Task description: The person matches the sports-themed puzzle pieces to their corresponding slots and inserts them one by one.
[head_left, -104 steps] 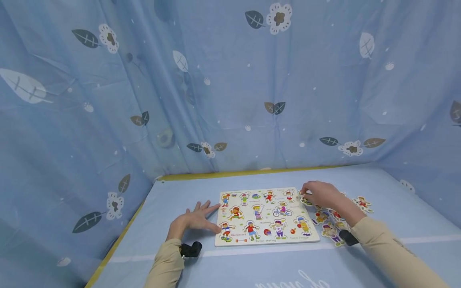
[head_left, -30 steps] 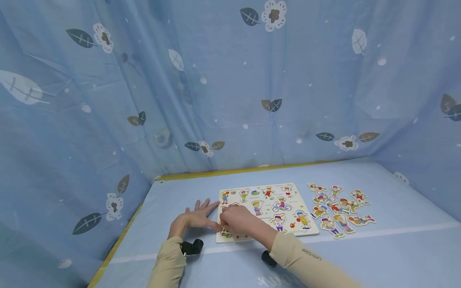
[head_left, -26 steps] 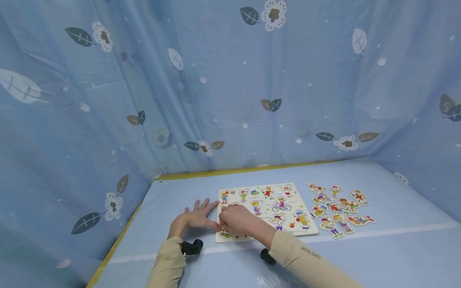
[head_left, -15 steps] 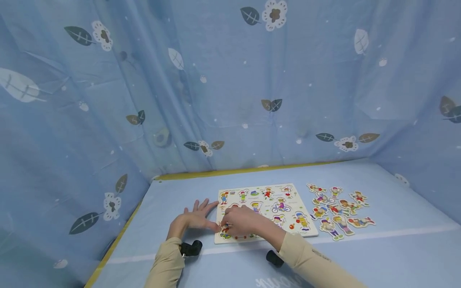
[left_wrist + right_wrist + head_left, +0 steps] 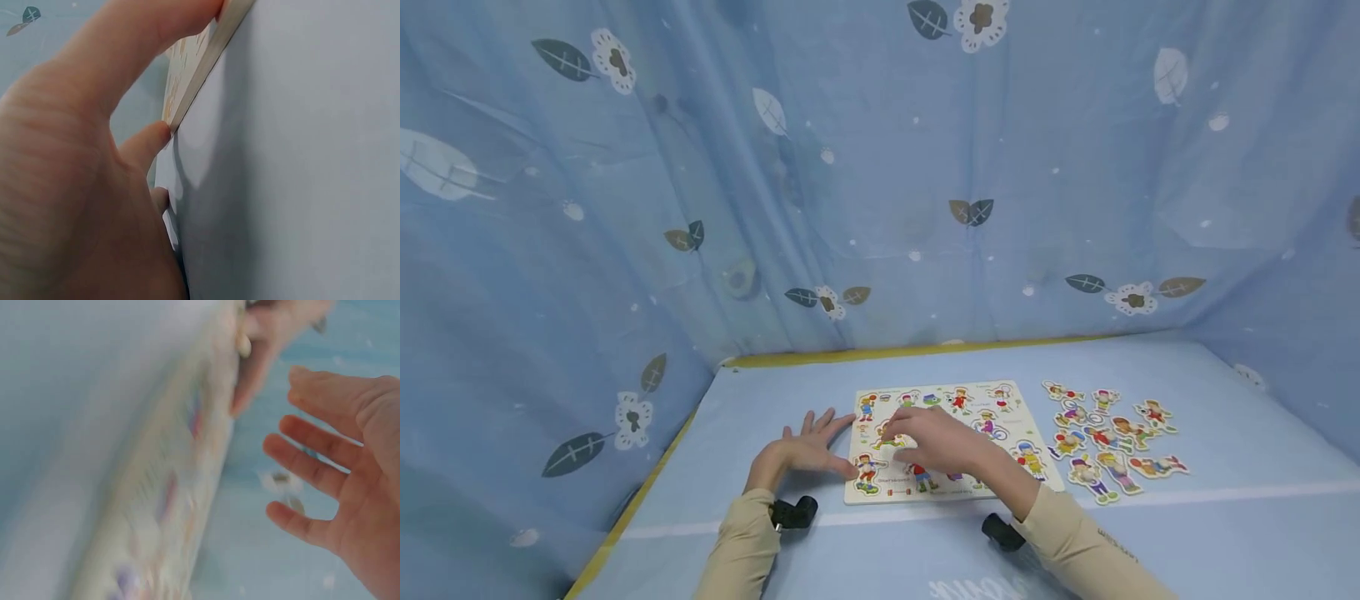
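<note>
A flat puzzle board (image 5: 940, 492) printed with sports figures lies on the table. Along its left edge my left hand (image 5: 805, 452) is spread, with thumb and forefinger touching the side; the left wrist view shows the thumb (image 5: 150, 37) against the board's edge (image 5: 206, 65). Above the left half of the board hovers my right hand (image 5: 943, 442), fingers apart and nothing between them, also plain in the right wrist view. At the board's lower left corner sits a skateboarder puzzle piece (image 5: 867, 475). The right hand hides part of the board's middle.
Several loose puzzle pieces (image 5: 1105, 437) lie in a cluster to the right of the board. A blue patterned curtain (image 5: 880, 183) hangs behind the table (image 5: 775, 567), and a yellow strip (image 5: 820, 358) runs along the back edge. Each wrist carries a small black camera.
Earlier my right hand came from the loose pieces to the board's lower left and worked at the skateboarder spot. Now it has lifted off rightward, fingers spread. The left hand has stayed.
</note>
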A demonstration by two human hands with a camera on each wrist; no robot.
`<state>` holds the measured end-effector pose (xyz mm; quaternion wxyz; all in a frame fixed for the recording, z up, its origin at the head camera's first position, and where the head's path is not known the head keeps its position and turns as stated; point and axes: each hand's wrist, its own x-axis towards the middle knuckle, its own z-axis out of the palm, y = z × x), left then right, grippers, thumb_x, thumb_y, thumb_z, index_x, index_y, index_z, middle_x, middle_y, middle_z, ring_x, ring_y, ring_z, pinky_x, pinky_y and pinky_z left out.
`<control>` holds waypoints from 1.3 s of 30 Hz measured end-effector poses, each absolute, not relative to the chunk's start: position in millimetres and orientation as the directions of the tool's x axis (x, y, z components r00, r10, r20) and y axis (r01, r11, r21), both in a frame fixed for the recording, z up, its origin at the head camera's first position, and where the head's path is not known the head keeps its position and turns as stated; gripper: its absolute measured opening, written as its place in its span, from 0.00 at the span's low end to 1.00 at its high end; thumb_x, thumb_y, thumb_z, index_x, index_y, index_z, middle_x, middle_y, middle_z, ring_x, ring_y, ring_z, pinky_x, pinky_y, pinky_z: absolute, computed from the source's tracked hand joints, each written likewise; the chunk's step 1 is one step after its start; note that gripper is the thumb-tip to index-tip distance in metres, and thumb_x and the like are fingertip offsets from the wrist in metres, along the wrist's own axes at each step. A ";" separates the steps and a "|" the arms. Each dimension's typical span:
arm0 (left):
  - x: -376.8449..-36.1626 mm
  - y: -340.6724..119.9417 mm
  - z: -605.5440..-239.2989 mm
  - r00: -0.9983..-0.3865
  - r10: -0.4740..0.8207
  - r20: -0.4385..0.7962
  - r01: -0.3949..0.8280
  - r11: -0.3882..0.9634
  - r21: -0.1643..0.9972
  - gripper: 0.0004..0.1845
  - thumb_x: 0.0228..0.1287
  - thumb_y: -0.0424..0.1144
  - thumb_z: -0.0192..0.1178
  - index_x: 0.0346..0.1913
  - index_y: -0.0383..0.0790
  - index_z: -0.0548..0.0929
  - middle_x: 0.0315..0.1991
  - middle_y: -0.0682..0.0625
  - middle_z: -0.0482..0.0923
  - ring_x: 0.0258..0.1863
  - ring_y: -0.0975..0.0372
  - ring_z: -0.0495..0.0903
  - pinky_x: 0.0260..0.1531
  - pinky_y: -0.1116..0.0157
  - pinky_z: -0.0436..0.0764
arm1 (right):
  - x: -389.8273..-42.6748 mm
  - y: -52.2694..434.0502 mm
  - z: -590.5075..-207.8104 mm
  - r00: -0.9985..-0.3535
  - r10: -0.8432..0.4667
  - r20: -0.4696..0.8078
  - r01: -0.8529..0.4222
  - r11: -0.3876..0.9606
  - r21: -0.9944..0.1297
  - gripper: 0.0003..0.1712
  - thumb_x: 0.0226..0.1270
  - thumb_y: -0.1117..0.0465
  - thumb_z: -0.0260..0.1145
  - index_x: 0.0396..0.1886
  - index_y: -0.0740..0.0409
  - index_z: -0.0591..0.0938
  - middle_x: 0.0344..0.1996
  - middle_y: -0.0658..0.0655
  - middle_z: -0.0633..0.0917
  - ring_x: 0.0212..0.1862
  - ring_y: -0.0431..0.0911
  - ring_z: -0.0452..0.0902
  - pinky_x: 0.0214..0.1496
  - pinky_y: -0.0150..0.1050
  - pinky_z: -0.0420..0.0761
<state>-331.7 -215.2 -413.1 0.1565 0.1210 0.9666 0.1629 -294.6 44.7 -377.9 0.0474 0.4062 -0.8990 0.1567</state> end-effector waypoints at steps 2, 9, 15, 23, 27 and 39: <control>-332.1 -216.2 -413.1 -0.924 0.280 -0.261 0.179 0.919 0.352 0.59 0.42 0.69 0.69 0.78 0.59 0.54 0.80 0.41 0.41 0.77 0.37 0.34 0.67 0.28 0.36 | -296.2 57.3 -370.0 -0.671 -0.693 0.262 -0.741 0.614 -0.271 0.14 0.67 0.58 0.68 0.52 0.51 0.85 0.52 0.50 0.83 0.53 0.47 0.81 0.57 0.48 0.79; -331.0 -215.1 -412.9 -0.920 0.297 -0.256 0.188 0.907 0.377 0.60 0.41 0.70 0.70 0.78 0.59 0.54 0.80 0.41 0.40 0.77 0.37 0.33 0.66 0.28 0.36 | -300.5 98.4 -350.4 -0.741 -0.593 0.314 -0.671 0.657 -0.343 0.14 0.67 0.60 0.68 0.52 0.53 0.85 0.49 0.51 0.83 0.49 0.48 0.82 0.51 0.44 0.82; -330.2 -216.9 -411.7 -0.917 0.302 -0.261 0.189 0.905 0.381 0.60 0.41 0.70 0.69 0.79 0.59 0.54 0.80 0.41 0.39 0.77 0.37 0.32 0.66 0.28 0.35 | -299.3 112.8 -329.7 -0.779 -0.536 0.325 -0.627 0.654 -0.423 0.16 0.70 0.58 0.66 0.55 0.51 0.83 0.50 0.51 0.83 0.52 0.48 0.79 0.54 0.48 0.80; -332.0 -215.6 -411.0 -0.912 0.312 -0.267 0.196 0.902 0.385 0.60 0.42 0.70 0.68 0.79 0.59 0.53 0.80 0.41 0.39 0.77 0.36 0.32 0.66 0.28 0.34 | -302.9 161.0 -302.2 -0.810 -0.406 0.424 -0.584 0.626 -0.516 0.17 0.72 0.59 0.63 0.57 0.58 0.82 0.56 0.58 0.82 0.58 0.56 0.77 0.61 0.59 0.75; -334.4 -214.3 -408.8 -0.909 0.319 -0.268 0.202 0.900 0.386 0.60 0.43 0.71 0.68 0.79 0.58 0.52 0.80 0.40 0.38 0.76 0.36 0.31 0.65 0.28 0.34 | -305.1 187.0 -292.2 -0.831 -0.358 0.425 -0.550 0.639 -0.538 0.18 0.74 0.59 0.61 0.58 0.60 0.81 0.58 0.61 0.80 0.58 0.57 0.77 0.63 0.60 0.73; -336.6 -217.2 -412.1 -0.906 0.317 -0.279 0.194 0.899 0.392 0.61 0.41 0.72 0.68 0.79 0.58 0.52 0.80 0.40 0.37 0.76 0.36 0.29 0.65 0.28 0.32 | -297.9 252.1 -283.2 -0.912 -0.198 0.358 -0.389 0.692 -0.608 0.24 0.77 0.54 0.57 0.63 0.64 0.77 0.62 0.68 0.77 0.62 0.63 0.72 0.62 0.61 0.72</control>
